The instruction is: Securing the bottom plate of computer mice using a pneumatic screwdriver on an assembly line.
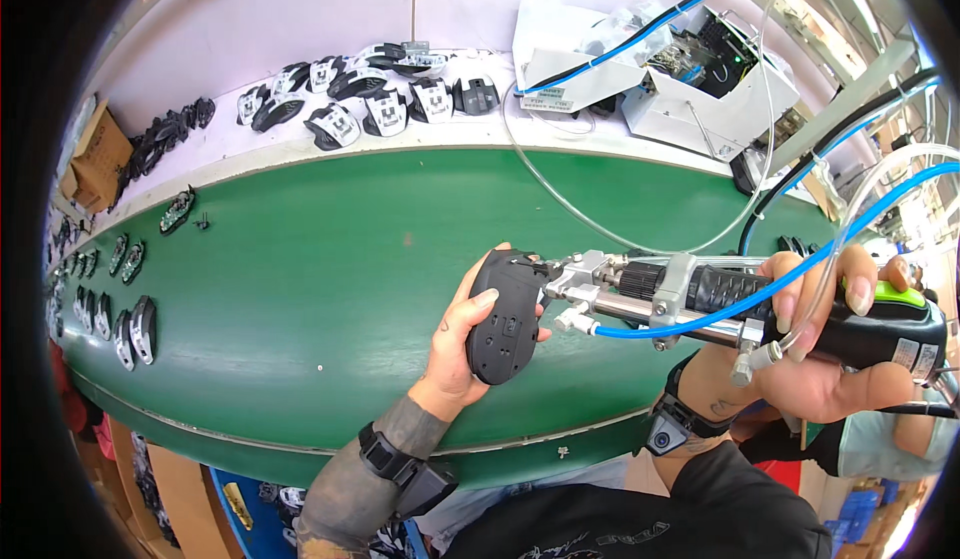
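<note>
My left hand (462,344) is closed around a black computer mouse (506,329), its underside turned up toward me. The thumb lies over the near side of the mouse, and the other fingers go behind it. In my right hand (830,334) is a black electric screwdriver (720,294), held level, with a metal feeder bracket, a clear tube and a blue air hose on it. Its metal tip (560,277) meets the upper right end of the mouse; whether a screw sits there is too small to tell.
A green conveyor belt (330,259) runs beneath my hands. Several mouse shells (385,111) stand on the white ledge behind it, beside a white open-topped machine (690,109). Left are small circuit boards (178,211), mouse parts (143,331) and a carton (100,164). Hoses (800,174) hang at right.
</note>
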A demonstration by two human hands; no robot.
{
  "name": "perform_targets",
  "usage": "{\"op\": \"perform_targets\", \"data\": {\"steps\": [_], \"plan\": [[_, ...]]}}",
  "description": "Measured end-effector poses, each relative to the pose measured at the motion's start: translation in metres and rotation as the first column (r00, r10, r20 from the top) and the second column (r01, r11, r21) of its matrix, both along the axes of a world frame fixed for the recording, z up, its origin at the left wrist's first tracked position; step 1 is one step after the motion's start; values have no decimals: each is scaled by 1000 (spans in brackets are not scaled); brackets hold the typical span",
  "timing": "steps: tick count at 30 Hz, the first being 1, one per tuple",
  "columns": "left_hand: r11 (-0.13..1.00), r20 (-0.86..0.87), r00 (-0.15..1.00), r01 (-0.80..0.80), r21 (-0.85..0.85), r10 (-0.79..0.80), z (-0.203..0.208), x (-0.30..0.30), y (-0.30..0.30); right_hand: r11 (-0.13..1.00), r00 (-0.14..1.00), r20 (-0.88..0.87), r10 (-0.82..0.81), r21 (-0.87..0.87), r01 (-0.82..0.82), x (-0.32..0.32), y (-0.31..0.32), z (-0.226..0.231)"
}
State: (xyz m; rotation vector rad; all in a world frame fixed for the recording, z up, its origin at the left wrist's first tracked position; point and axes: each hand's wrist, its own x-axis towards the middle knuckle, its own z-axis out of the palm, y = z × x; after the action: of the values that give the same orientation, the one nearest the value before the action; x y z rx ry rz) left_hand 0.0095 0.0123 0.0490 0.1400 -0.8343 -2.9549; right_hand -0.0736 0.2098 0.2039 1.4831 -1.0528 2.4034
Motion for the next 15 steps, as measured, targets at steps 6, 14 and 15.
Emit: {"op": "perform_targets", "data": {"steps": [6,14,15], "plan": [[1000,5,1000,20,-6,-20,4,4,0,996,996,-27,-89,9,89,1,-4,0],[987,3,1000,19,-160,-19,8,1,-6,991,991,-17,-131,17,132,6,-7,4],[986,65,995,-66,-151,76,9,0,-7,991,991,-15,-133,17,133,5,-3,4]]}}
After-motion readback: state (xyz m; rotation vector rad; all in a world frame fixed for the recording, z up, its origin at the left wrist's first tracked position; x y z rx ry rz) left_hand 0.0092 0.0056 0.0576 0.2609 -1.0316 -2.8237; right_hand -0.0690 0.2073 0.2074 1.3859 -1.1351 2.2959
